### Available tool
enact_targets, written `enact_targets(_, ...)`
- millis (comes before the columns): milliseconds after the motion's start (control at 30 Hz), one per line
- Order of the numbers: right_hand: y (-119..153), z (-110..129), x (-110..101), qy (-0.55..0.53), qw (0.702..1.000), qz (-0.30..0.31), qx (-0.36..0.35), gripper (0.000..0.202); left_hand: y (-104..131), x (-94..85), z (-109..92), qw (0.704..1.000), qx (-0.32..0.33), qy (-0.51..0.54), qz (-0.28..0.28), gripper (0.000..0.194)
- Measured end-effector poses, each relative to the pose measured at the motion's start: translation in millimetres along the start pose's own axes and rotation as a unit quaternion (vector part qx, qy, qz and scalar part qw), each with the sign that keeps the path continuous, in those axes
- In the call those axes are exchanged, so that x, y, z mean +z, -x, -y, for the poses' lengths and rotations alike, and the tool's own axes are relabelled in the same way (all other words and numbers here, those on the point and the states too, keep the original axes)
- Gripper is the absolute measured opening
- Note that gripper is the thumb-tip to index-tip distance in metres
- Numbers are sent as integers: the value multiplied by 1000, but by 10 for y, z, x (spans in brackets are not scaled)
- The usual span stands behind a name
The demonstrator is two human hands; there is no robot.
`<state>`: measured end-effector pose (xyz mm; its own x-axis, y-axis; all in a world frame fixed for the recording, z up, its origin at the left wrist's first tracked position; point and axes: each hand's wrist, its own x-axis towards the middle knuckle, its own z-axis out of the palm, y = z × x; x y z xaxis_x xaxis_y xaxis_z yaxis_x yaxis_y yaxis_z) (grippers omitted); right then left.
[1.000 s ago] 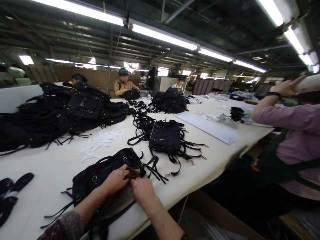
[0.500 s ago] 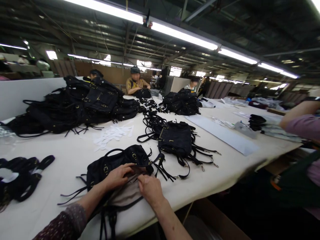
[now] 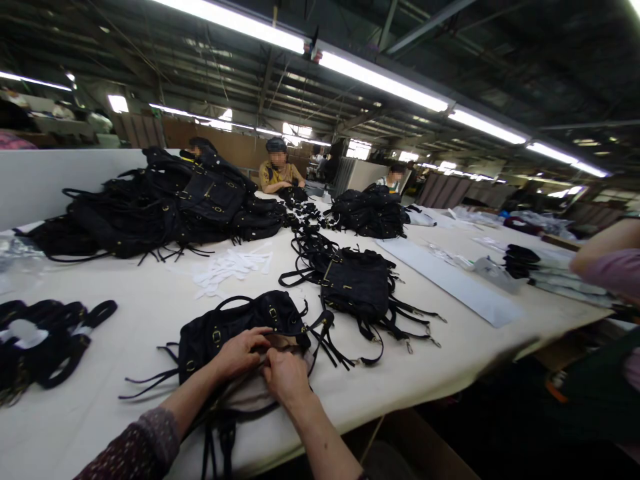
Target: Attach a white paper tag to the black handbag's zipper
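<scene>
A black handbag (image 3: 200, 333) with brass buckles and thin straps lies at the table's near edge, its mouth spread toward me. Inside shows a beige lining (image 3: 250, 393). My left hand (image 3: 243, 352) has its fingers bent over the bag's opening edge, gripping it. Close beside it, my right hand (image 3: 287, 375) is closed in a pinch on the lining; its fingertips are partly hidden. Just beyond lies another black bag (image 3: 357, 283), with straps and metal clips trailing to the right.
A big heap of black bags (image 3: 200, 200) stands at the back left, a smaller pile (image 3: 370, 210) at the back centre. White strips (image 3: 233, 267), bundled black straps (image 3: 50, 340) and a long pale board (image 3: 450, 280) lie on the table. A co-worker's arm (image 3: 607, 257) shows at right.
My right hand has moved slightly left, closer to my left hand, and more of the lining is bunched between them. The whole view has shifted a little.
</scene>
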<state>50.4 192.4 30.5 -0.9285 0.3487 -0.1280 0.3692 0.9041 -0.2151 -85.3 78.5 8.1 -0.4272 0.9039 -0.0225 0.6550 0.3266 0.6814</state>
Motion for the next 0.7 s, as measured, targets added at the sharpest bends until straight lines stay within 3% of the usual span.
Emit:
enact_targets(267,-175,91,-96,-9,999,33,-24,14,65,-101,-59,1000,-7,-7,-25,40)
enact_targets(500,-101,231,-81,89,994,-32,-62,27,15,-128,60,1000,-1,-12,-25,38)
enact_targets(700,-85,168,-139,126,991,-20,-38,28,16,-117,127,999,11,-14,-31,40)
